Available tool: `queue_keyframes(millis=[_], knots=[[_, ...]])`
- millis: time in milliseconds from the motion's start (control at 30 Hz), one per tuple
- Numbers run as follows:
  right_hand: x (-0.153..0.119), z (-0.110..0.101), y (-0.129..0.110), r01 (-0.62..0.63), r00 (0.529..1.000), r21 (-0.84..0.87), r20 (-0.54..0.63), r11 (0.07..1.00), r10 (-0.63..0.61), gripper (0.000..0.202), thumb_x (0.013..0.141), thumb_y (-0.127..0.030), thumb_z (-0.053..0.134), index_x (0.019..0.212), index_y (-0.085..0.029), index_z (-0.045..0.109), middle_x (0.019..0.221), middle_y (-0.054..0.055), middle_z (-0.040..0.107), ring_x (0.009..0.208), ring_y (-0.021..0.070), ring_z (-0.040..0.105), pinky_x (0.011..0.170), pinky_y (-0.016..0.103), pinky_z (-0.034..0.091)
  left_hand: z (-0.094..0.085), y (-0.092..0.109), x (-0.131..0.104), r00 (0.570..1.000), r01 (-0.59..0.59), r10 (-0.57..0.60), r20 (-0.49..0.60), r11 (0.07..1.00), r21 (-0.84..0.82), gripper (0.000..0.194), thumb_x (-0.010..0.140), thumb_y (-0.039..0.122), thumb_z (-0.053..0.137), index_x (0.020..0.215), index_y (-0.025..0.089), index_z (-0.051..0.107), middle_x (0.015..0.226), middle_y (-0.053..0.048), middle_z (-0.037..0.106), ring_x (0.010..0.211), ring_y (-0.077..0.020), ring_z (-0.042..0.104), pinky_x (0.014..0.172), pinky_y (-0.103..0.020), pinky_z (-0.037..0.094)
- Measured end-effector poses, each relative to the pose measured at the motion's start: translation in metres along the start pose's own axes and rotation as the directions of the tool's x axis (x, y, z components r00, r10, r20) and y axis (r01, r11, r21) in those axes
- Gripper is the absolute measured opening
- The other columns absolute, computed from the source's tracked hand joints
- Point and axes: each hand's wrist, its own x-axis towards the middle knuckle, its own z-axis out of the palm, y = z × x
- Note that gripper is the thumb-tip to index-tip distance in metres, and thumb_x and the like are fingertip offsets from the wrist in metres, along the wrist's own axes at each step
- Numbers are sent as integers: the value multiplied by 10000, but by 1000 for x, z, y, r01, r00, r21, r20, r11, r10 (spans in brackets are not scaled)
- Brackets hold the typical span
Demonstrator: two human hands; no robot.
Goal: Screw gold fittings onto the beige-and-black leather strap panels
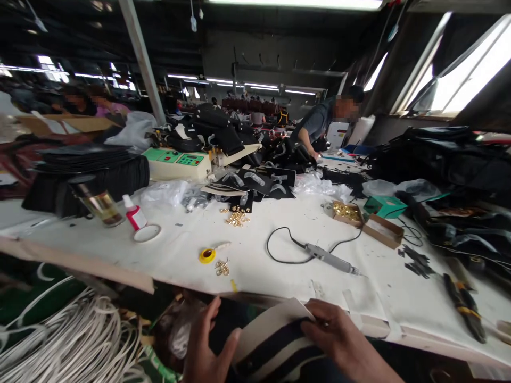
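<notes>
A pale panel with dark stripes (266, 325) stands tilted in front of me, below the table's front edge. My right hand (339, 336) pinches its upper right edge between thumb and fingers. On the left, my left hand (207, 343) has thumb and fingers spread, the thumb close to the panel's left edge; whether it touches cannot be made out. Beyond the hands, a small yellow round container (207, 256) lies near several gold metal pieces (222, 267). A grey corded electric screwdriver (331, 259) rests on the white table (255, 271).
More gold pieces (237, 217) lie farther back, and others fill a small box (346, 211). Pliers (465, 308) rest at right; a red bottle (134, 214) and tape roll (147, 233) stand left. White cord (88, 335) is heaped below left. A co-worker (319, 125) leans over the far end.
</notes>
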Motion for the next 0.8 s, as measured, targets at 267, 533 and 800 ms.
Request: queue_keyframes(millis=[267, 533, 800], knots=[[35, 18, -31, 182, 888, -215, 454, 959, -67, 316, 972, -473, 596, 941, -237, 804, 885, 56, 701, 750, 183, 626, 632, 262, 466, 19, 50, -23, 832, 246, -53, 552, 927, -282, 303, 822, 365, 772, 1049, 165, 797, 981, -79, 784, 908, -240, 714, 839, -339, 570], [138, 26, -5, 55, 927, -104, 376, 993, -12, 475, 909, -615, 691, 1105, -189, 768, 892, 46, 710, 789, 184, 602, 692, 291, 473, 17, 24, -22, 869, 360, -170, 465, 862, -357, 323, 811, 332, 799, 1072, 141, 796, 971, -69, 771, 836, -198, 673, 769, -285, 533], [211, 63, 9, 117, 986, -152, 140, 981, -96, 264, 862, -416, 689, 969, -194, 783, 792, 24, 730, 690, 161, 622, 652, 274, 484, 13, 20, -12, 902, 172, -59, 429, 958, -228, 266, 811, 363, 799, 1051, 248, 802, 1056, -30, 789, 817, -177, 720, 812, -242, 589]])
